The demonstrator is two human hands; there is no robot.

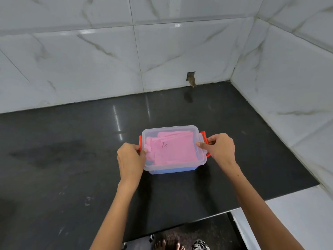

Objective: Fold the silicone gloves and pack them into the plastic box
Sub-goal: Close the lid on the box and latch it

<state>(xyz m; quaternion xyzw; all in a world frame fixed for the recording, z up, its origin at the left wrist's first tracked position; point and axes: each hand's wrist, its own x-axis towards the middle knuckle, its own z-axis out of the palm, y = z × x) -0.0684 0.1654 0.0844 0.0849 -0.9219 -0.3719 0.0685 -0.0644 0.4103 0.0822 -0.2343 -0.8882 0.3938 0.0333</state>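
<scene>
A clear plastic box [173,167] with a translucent lid and a bluish base stands on the black countertop [72,159]. Folded pink silicone gloves [173,150] show through the lid. Red clip handles sit at both short ends. My left hand [130,159] grips the left red clip [140,141], thumb on the lid's edge. My right hand [219,147] holds the right red clip [204,137], its thumb pressing the lid near the corner.
White marble-look tiled walls [162,51] close the counter at the back and right, with a small hole [191,77] near the back corner. The counter's front edge [198,219] runs below my arms; bare feet show on the floor beneath.
</scene>
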